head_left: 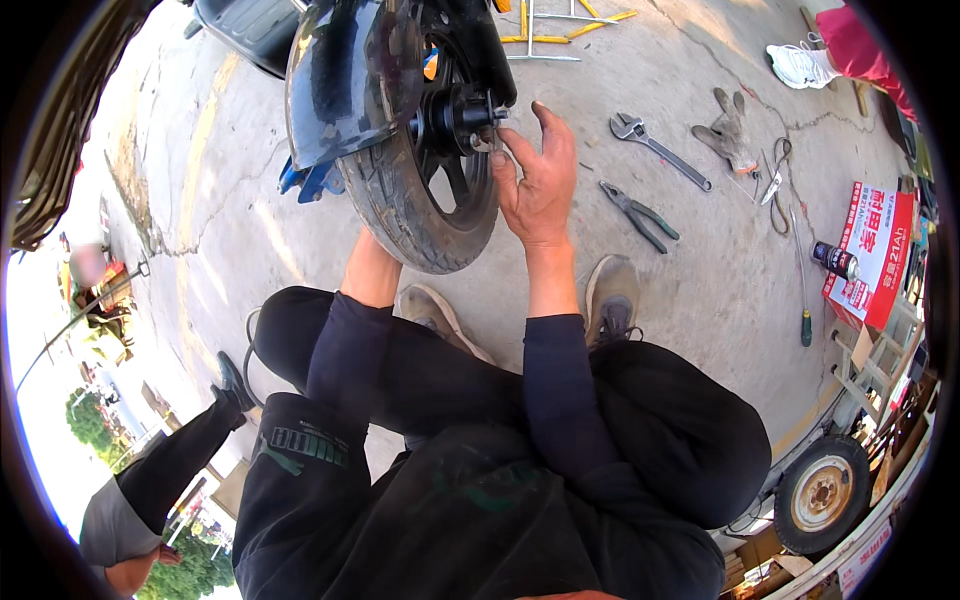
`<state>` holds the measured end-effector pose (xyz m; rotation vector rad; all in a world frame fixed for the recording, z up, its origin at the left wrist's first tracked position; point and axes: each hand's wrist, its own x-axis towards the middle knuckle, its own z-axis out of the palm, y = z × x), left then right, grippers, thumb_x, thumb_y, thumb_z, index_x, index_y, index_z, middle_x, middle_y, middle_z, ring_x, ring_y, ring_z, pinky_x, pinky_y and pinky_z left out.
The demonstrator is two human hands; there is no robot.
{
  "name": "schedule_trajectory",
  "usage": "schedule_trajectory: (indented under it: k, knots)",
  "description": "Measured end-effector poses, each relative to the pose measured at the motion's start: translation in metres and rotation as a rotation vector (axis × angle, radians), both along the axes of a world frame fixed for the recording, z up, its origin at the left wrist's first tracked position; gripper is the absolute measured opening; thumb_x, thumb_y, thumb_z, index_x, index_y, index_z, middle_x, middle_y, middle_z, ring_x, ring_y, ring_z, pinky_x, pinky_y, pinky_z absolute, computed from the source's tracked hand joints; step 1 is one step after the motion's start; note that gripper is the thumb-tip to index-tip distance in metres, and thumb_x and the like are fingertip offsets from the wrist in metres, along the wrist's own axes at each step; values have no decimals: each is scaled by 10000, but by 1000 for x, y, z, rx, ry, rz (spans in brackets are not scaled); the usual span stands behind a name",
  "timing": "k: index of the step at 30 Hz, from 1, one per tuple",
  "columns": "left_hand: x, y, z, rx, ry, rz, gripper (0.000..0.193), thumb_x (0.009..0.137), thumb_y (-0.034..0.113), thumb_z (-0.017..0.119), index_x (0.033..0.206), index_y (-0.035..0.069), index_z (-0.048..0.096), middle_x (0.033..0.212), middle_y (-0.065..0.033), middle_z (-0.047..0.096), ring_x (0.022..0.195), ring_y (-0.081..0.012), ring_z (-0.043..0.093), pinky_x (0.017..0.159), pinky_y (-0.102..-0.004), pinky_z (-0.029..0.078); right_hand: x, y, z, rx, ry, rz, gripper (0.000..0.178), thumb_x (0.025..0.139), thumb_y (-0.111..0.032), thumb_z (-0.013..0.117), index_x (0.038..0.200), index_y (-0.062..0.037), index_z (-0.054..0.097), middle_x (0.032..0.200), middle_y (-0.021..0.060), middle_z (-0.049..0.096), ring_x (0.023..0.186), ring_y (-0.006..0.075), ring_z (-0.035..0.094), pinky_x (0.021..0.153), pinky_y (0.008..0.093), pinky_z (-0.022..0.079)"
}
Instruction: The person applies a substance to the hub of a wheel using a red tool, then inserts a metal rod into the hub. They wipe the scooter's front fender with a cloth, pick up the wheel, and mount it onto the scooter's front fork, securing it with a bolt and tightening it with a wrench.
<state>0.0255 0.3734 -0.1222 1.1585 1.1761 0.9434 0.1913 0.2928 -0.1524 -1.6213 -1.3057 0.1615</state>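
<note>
A scooter's front wheel [432,238] with a black tyre and spoked rim stands in front of me, under a scuffed dark fender [345,80]. My right hand [540,185] is at the right side of its hub [450,118]. Thumb and index finger close on a small metal part at the axle end [490,138], while another finger sticks up. Behind the tyre goes my left forearm [370,272]; the left hand is hidden there. To the right lie pliers [640,215] with their jaws slightly apart and an adjustable wrench [660,150].
Farther right are a grey work glove [728,135], scissors [778,185], a screwdriver [805,300], a spray can [836,261] and a red-and-white box [872,250]. A spare wheel [822,494] stands lower right. Yellow-and-silver metal frames [545,38] lie ahead. Other people's legs [815,68] show at both sides.
</note>
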Motion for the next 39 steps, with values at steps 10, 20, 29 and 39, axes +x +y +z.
schedule_trajectory:
  k: [10,20,29,39]
  knots:
    - [1,5,1,-5,7,-38,452,1046,233,449,1438,10,437,1337,-158,597,1176,-276,614,978,-380,538,16,33,1,7,512,38,636,1049,-551,336,1112,-56,731,1396,276,503,1318,412,450,1120,454,324]
    - [4,-1,7,7,44,-67,455,1052,242,436,1441,6,438,1333,-158,602,1162,-275,626,977,-377,539,10,32,-19,-64,1021,79,719,1075,-528,271,1059,31,722,1386,226,560,1314,328,497,1135,426,329]
    - [8,5,9,32,14,-51,458,1058,251,425,1443,3,439,1329,-158,607,1150,-275,636,976,-375,540,-12,24,3,-138,1773,-129,481,1053,-417,433,1206,12,585,1273,160,612,1286,266,486,1125,447,302]
    - [-23,11,33,157,140,-6,463,1064,260,412,1445,-1,439,1325,-158,612,1137,-274,648,976,-372,542,-16,8,67,-13,1613,-36,427,1034,-344,466,1265,-26,635,1417,172,537,1388,285,397,1181,438,208]
